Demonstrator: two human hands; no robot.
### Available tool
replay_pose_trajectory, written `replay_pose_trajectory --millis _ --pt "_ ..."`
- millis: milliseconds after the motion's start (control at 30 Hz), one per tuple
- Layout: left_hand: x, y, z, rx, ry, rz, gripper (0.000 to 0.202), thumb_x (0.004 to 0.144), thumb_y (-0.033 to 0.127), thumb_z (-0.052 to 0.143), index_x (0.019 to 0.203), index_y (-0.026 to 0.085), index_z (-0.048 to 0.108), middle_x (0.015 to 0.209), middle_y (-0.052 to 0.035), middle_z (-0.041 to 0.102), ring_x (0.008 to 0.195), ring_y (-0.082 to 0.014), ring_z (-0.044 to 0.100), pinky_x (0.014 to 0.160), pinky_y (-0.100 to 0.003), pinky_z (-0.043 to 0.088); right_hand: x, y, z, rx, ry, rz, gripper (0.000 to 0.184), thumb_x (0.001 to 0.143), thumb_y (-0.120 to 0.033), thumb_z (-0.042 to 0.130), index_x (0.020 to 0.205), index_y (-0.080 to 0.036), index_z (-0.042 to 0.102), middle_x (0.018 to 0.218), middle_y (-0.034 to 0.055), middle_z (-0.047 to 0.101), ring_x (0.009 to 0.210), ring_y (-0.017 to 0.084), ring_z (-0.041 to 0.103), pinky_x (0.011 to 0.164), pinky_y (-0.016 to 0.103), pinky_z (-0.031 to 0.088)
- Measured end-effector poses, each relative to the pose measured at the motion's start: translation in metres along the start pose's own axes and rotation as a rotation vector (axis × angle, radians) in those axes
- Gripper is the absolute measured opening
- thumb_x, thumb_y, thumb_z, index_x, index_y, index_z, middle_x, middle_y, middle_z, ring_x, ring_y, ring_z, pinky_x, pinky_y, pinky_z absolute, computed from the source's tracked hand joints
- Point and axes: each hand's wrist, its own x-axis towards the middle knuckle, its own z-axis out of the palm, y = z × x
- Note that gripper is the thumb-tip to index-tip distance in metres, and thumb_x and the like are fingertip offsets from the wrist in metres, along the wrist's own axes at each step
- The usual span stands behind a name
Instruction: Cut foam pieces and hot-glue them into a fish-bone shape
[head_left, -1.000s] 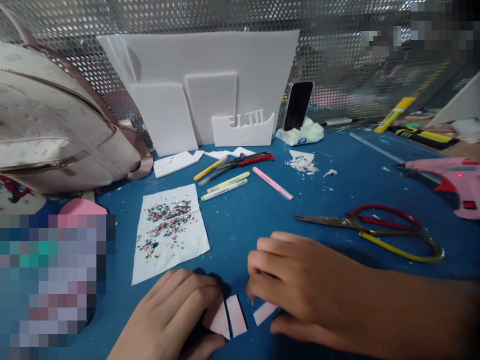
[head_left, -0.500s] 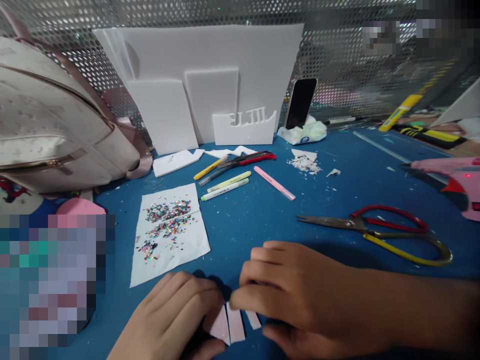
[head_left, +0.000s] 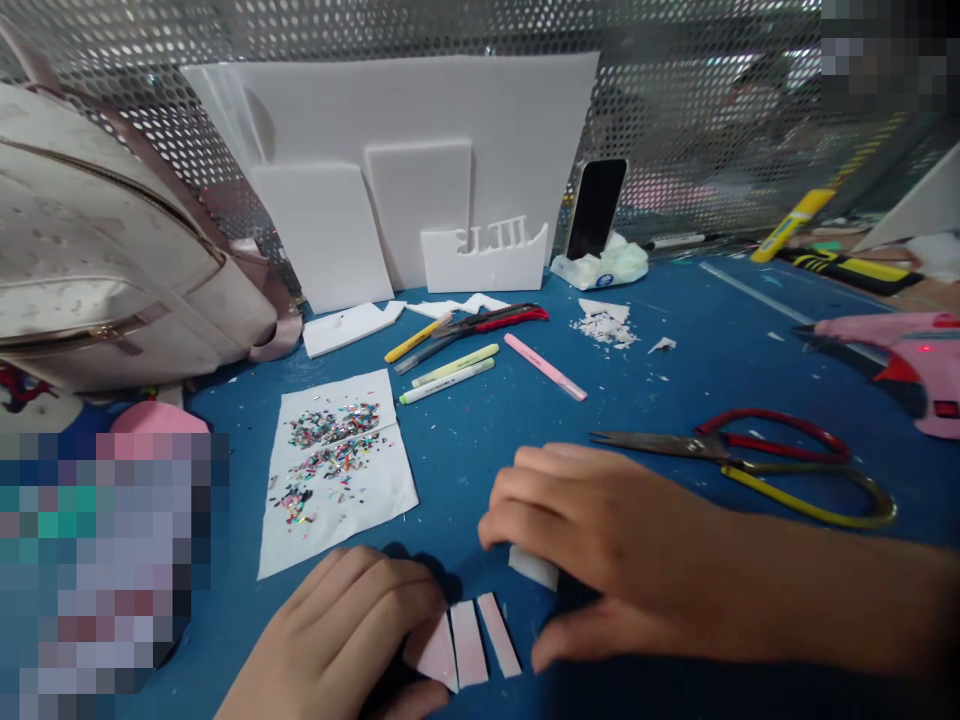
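My left hand (head_left: 352,625) is curled at the bottom of the head view. Its fingers and thumb are closed on a pale pink flat piece (head_left: 436,655), whose left part they hide. Just right of that piece lie a pale pink strip (head_left: 469,645) and a narrower pink strip (head_left: 499,635), separated by small gaps on the blue table. My right hand (head_left: 592,540) hovers beyond the strips with thumb and fingers spread. A small whitish piece (head_left: 534,568) shows below its fingers; whether they touch it I cannot tell.
A white sheet (head_left: 397,490) with glittery bits lies left. Scissors (head_left: 675,443) and a pink glue gun (head_left: 877,330) lie right. Several pens and a red-handled cutter (head_left: 502,320) sit ahead. White foam boards (head_left: 322,235), a phone (head_left: 596,210) and a backpack (head_left: 112,250) stand behind.
My right hand has moved up and away from the pink strips, its thumb farther from its fingers. The narrow strip shows fully, and a whitish piece appears under the hand. My left hand stays put.
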Motion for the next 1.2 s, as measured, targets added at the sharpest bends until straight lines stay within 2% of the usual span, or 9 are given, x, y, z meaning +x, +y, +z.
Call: replay_pose_trajectory --millis 100,200,433,667,867,1000,1200 --pt "0.001 0.000 0.000 -0.019 -0.001 -0.009 0.020 0.098 0.037 0.062 0.103 0.021 0.051 0.098 -0.0021 0.064 0.085 -0.0152 0.060 0.076 -0.025 0.051 -0.003 0.004 -0.017 -0.045 -0.109 0.091 0.042 0.084 -0.047 0.078 0.110 -0.019 0.062 0.100 0.0041 0.062 0.087 0.023 0.054 0.071 0.034 0.037" --pt "0.001 0.000 0.000 -0.022 -0.003 -0.004 0.020 0.098 0.036 0.062 0.104 0.021 0.051 0.097 -0.0021 0.064 0.084 -0.0151 0.060 0.077 -0.025 0.051 -0.004 0.005 -0.021 -0.064 -0.161 0.073 0.033 0.086 -0.038 0.079 0.108 -0.020 0.063 0.099 0.0031 0.061 0.084 0.022 0.053 0.068 0.033 0.035" --pt "0.001 0.001 -0.001 -0.032 0.006 -0.008 0.018 0.100 0.036 0.061 0.105 0.021 0.051 0.099 -0.0019 0.065 0.085 -0.0150 0.061 0.078 -0.025 0.051 -0.003 0.005 -0.015 -0.018 -0.175 0.094 0.028 0.088 -0.034 0.077 0.105 -0.020 0.060 0.101 0.0033 0.059 0.089 0.023 0.053 0.073 0.035 0.038" --pt "0.000 0.002 0.000 -0.024 0.004 -0.014 0.019 0.099 0.036 0.061 0.104 0.022 0.051 0.099 -0.0024 0.065 0.085 -0.0157 0.061 0.078 -0.025 0.051 0.003 0.003 -0.009 0.303 -0.108 0.140 0.018 0.090 -0.008 0.064 0.103 -0.020 0.059 0.101 0.0011 0.061 0.095 0.018 0.053 0.083 0.032 0.040" --pt "0.000 0.000 0.000 -0.007 -0.007 0.002 0.021 0.097 0.036 0.064 0.104 0.021 0.051 0.100 -0.0025 0.065 0.086 -0.0158 0.061 0.078 -0.025 0.051 0.004 0.001 -0.002 0.355 -0.033 0.104 0.015 0.091 -0.010 0.065 0.100 -0.020 0.058 0.098 -0.0016 0.064 0.090 0.015 0.052 0.091 0.032 0.037" --pt "0.001 0.000 0.000 -0.009 0.002 0.008 0.021 0.098 0.035 0.064 0.105 0.021 0.051 0.099 -0.0024 0.065 0.085 -0.0154 0.060 0.077 -0.025 0.051 0.004 0.001 -0.003 0.375 0.011 0.027 0.012 0.093 -0.009 0.064 0.092 -0.019 0.056 0.091 -0.0027 0.063 0.086 0.013 0.051 0.086 0.028 0.039" --pt "0.000 -0.001 -0.001 -0.010 -0.009 0.010 0.021 0.097 0.035 0.065 0.107 0.021 0.052 0.100 -0.0023 0.066 0.085 -0.0152 0.062 0.077 -0.024 0.051 0.004 0.005 -0.004 0.316 -0.061 -0.099 0.011 0.099 -0.011 0.054 0.093 -0.019 0.059 0.096 0.0016 0.066 0.087 0.014 0.056 0.087 0.029 0.042"
